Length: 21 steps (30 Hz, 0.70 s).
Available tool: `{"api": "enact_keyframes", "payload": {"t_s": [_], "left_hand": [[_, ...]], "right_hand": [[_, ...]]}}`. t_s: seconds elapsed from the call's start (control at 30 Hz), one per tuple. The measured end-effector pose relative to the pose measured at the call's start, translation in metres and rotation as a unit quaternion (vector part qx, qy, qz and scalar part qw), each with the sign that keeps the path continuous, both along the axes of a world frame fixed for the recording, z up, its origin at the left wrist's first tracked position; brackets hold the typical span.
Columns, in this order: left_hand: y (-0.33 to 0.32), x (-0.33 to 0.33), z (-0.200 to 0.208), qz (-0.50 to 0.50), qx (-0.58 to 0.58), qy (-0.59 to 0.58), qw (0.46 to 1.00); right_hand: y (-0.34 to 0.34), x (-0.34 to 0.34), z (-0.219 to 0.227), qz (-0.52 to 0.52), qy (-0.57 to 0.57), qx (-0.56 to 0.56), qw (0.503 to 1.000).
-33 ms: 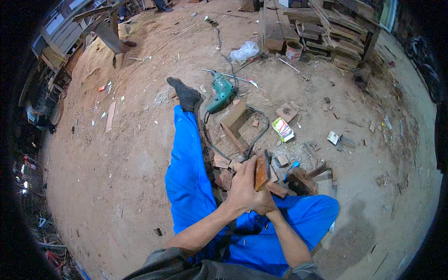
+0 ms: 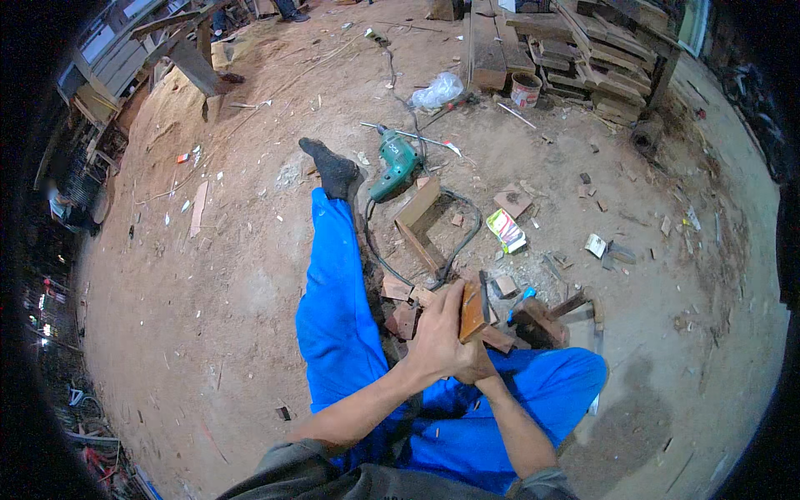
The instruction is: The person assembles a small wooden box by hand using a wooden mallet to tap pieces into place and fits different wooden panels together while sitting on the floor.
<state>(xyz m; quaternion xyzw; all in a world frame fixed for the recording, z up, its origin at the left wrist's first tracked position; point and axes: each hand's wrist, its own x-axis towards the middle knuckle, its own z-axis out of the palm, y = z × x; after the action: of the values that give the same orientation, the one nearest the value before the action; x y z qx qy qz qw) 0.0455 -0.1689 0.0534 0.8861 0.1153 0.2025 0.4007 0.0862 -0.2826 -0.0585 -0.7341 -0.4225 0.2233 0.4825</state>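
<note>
Holding a small brown wood block (image 2: 472, 310) up on its end, the left hand (image 2: 435, 337) has its fingers curled tight around the block's near side. The right hand (image 2: 477, 367) sits just under it, mostly hidden, so I cannot tell how its fingers are set. The block is above the person's lap, between the two blue trouser legs (image 2: 333, 308).

A flat little packet (image 2: 506, 230), green, white and red, lies on the ground to the right of the stretched-out leg. A small white card (image 2: 595, 245) lies farther right. A clear plastic bag (image 2: 438, 90) is crumpled up near the top, and a round white tub (image 2: 525, 89) with a red rim stands just beside it, next to a stack of planks (image 2: 600, 50).

A green power drill (image 2: 393, 167) rests near the dark sock (image 2: 332, 169), and its black cord (image 2: 375, 250) loops around an angled piece of wood (image 2: 419, 223). More wood scraps (image 2: 533, 321) lie by the knees.

The ground is bare brown dirt (image 2: 208, 317) with chips and bits all over it. A wooden bench (image 2: 187, 50) stands at the top left.
</note>
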Motion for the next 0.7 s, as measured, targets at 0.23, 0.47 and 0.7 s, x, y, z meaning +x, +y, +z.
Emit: {"api": "enact_keyframes", "payload": {"t_s": [0.23,0.47,0.7], "left_hand": [[0.004,0.008,-0.008,-0.057,0.01,0.05,0.997],[0.02,0.011,0.023,-0.338,-0.03,-0.161,0.927],[0.016,-0.001,0.052,-0.249,-0.157,-0.139,0.946]], "right_hand": [[-0.006,-0.003,-0.015,-0.074,0.038,0.034,0.996],[-0.033,0.021,0.001,0.009,0.378,0.115,0.918],[-0.039,0.013,-0.016,0.071,0.499,0.096,0.858]]}}
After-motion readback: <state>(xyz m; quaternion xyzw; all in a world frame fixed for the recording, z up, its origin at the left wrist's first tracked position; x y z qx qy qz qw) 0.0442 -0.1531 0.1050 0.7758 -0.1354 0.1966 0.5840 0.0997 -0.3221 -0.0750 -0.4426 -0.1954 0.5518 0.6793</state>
